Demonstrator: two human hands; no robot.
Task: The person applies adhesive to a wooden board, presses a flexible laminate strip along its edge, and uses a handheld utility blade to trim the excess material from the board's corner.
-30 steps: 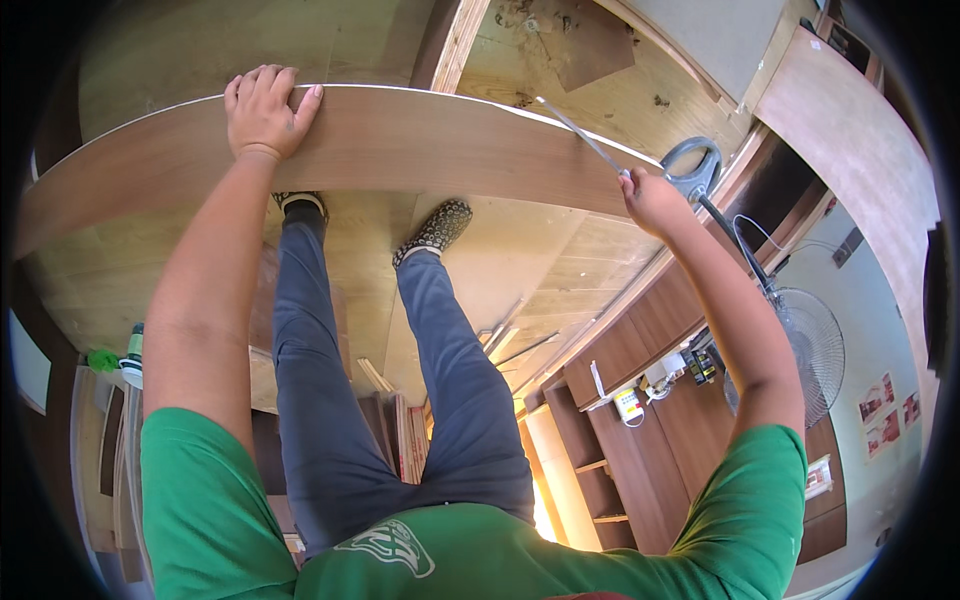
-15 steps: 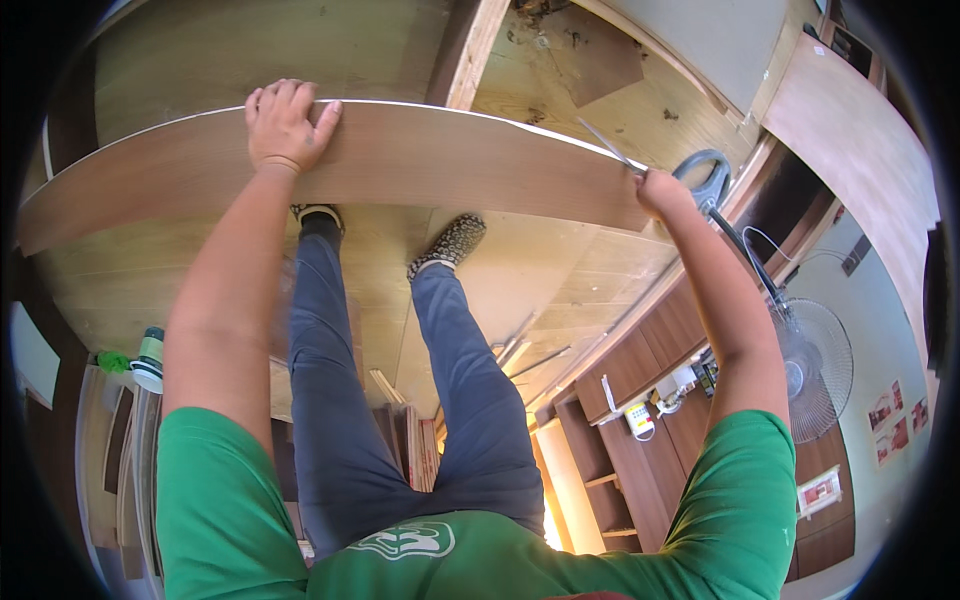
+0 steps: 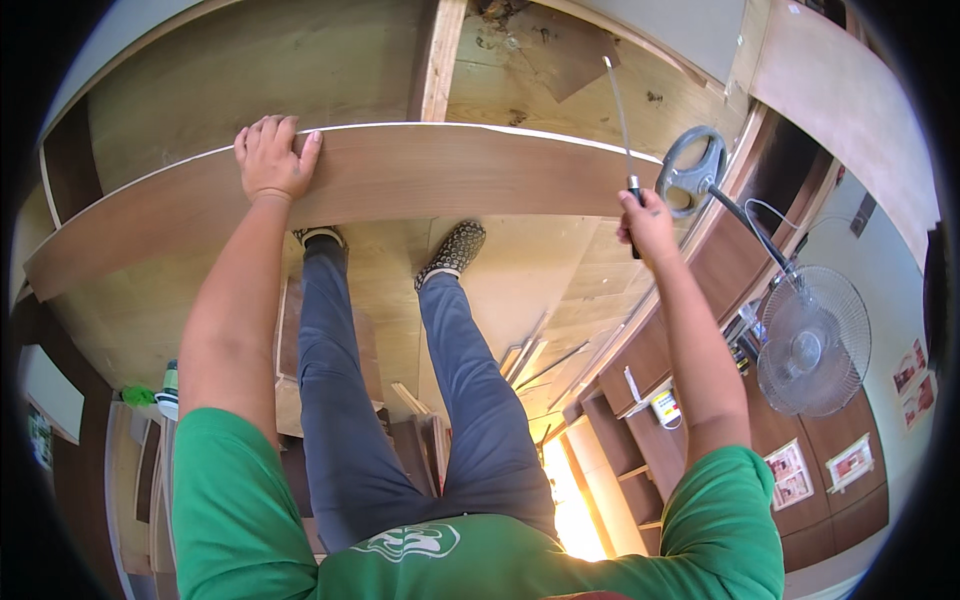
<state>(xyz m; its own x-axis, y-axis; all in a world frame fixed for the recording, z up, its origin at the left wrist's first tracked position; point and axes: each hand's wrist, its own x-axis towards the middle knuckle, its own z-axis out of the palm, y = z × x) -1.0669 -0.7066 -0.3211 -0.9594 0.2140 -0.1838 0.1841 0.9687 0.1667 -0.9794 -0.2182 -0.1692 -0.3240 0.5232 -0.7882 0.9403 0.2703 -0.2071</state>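
A long wood-grain board (image 3: 450, 178) with a pale strip along its far edge stretches across in front of me. Over that far edge my left hand (image 3: 275, 160) hooks its fingers, gripping the board left of its middle, with the thumb lying along the edge. At the board's right end my right hand (image 3: 648, 225) is closed round the black handle of a slim file (image 3: 623, 120). The file's thin metal blade points up and away, its tip beyond the board's far edge. Whether the blade touches the board I cannot tell.
A standing fan (image 3: 815, 340) with a round grey base (image 3: 690, 172) lies to the right. Beyond the board is a wooden frame (image 3: 440, 60). My feet are on a plywood surface (image 3: 540, 250). Wood offcuts (image 3: 525, 360) lie near my legs; a bottle (image 3: 168, 390) is at left.
My right hand has drawn back from the board's far edge, and the file has swung from lying across the edge to pointing away. My left hand keeps its grip on the board.
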